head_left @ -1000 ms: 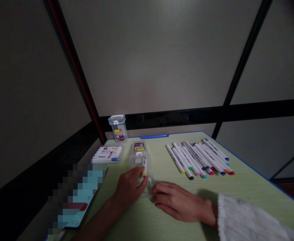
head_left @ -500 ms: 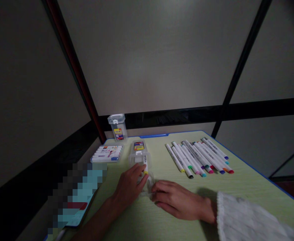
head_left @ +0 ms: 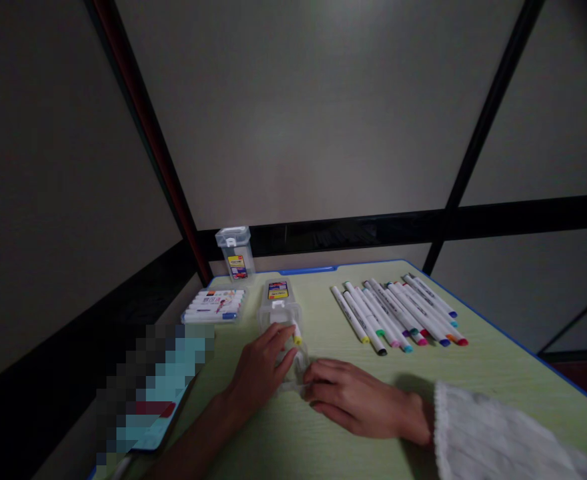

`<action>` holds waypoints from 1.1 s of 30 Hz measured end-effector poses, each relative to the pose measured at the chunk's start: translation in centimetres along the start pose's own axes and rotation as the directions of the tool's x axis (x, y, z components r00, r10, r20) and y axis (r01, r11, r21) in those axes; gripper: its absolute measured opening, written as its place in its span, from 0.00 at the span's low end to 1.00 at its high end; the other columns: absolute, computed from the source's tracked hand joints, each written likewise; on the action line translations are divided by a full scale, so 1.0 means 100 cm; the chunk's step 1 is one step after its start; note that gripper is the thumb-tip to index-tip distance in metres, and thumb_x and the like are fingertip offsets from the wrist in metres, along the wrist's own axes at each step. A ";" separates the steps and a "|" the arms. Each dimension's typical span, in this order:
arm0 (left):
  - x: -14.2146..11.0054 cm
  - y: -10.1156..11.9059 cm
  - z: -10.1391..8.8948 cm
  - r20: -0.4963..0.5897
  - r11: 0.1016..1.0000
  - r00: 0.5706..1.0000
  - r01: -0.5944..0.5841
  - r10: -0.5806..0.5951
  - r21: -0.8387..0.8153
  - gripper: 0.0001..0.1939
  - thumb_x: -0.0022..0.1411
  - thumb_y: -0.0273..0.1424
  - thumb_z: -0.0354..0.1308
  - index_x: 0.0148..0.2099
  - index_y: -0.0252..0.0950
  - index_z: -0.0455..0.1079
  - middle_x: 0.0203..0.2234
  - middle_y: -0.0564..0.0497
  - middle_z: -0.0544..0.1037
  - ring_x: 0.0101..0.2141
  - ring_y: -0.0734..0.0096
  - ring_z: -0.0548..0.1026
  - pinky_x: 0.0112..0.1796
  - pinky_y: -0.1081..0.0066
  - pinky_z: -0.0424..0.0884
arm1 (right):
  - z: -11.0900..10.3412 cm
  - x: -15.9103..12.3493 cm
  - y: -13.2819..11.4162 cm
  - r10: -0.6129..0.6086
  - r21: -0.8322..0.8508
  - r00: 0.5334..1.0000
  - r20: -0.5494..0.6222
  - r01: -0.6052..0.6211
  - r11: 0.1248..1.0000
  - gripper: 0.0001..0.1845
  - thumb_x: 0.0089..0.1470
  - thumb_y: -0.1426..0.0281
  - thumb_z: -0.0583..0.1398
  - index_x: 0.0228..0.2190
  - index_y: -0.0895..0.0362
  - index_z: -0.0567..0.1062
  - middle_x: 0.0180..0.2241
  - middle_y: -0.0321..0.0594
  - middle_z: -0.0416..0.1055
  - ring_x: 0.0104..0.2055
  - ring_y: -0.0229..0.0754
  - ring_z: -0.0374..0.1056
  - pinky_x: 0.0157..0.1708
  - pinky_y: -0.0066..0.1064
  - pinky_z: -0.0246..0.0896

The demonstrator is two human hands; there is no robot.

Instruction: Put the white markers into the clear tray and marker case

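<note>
Left fingertips are set against a yellow-capped marker (head_left: 297,331) by the left hand (head_left: 263,360); the index finger is laid on the barrel, but whether the marker is pinched or merely pushed cannot be told. Its white barrel is directed into the mouth of a clear box (head_left: 279,311), which is laid on its side with the lid opened toward the person, and the cap is turned outward. By the right hand (head_left: 346,398), the near end of the opened lid is touched with bent fingers; whether it is gripped cannot be made out.

Little seems to be done as yet: only this one marker can be seen at the box, and it appears to be partly inserted. More than ten loose markers (head_left: 398,317) are spread in a row on the right of the table (head_left: 323,460), well apart from both hands, and are judged to be left over. Farther back, an upright box (head_left: 237,259) is kept lidded, and a pen case (head_left: 215,307) is placed just in front of it.
</note>
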State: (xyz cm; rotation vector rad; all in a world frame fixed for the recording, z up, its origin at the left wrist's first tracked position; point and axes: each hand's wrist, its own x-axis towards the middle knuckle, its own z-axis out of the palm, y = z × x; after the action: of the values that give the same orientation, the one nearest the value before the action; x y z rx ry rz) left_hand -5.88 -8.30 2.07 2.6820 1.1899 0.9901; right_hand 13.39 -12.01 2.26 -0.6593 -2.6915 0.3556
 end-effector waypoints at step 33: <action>0.000 -0.004 0.002 0.105 0.998 0.993 0.057 -0.055 -0.016 0.16 0.60 0.25 0.45 0.50 0.36 0.62 0.38 0.49 0.69 0.34 0.73 0.70 0.30 0.77 0.69 | -0.003 0.002 -0.002 -0.001 -0.054 1.000 0.020 0.002 0.999 0.09 0.57 0.73 0.49 0.35 0.60 0.69 0.37 0.42 0.65 0.39 0.39 0.60 0.42 0.29 0.58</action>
State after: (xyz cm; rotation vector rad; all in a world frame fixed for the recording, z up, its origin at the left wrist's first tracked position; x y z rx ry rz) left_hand -6.04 -7.98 1.80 2.6341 1.2222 0.8380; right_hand 13.27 -12.01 2.62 -0.6724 -2.7295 0.2908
